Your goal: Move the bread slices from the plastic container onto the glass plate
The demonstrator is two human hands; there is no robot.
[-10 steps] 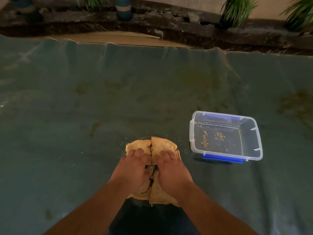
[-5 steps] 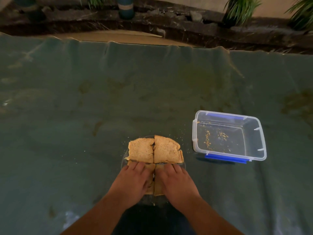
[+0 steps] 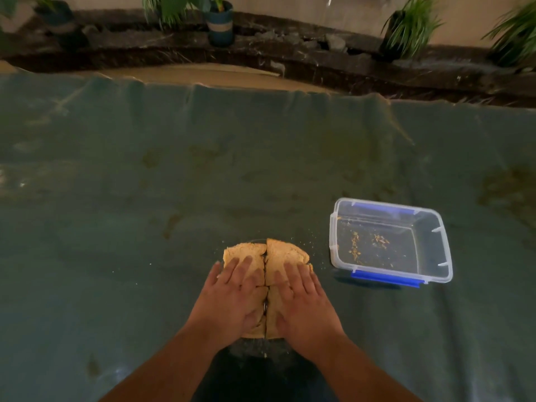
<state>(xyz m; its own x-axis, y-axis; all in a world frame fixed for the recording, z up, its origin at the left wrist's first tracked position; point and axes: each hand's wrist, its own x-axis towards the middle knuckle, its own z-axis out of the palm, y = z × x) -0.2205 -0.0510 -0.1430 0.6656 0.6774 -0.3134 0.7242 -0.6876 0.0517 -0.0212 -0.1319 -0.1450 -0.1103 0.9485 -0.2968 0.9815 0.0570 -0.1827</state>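
Observation:
Several brown bread slices (image 3: 285, 253) lie side by side on a glass plate (image 3: 255, 345) near the front of the cloth; the plate is mostly hidden under them. My left hand (image 3: 232, 297) rests flat on the left slices, fingers spread. My right hand (image 3: 303, 306) lies flat on the right slices in the same way. Neither hand grips anything. The clear plastic container (image 3: 435, 256) with blue clips stands to the right of the plate and holds only crumbs.
A stained green cloth (image 3: 145, 213) covers the table. Crumbs lie scattered around the plate. Beyond the far edge runs a dark stone ledge with potted plants (image 3: 220, 21).
Both hands have slid forward from the near slices and now lie flat over the middle of the bread, fingers spread. The slices sit closer together.

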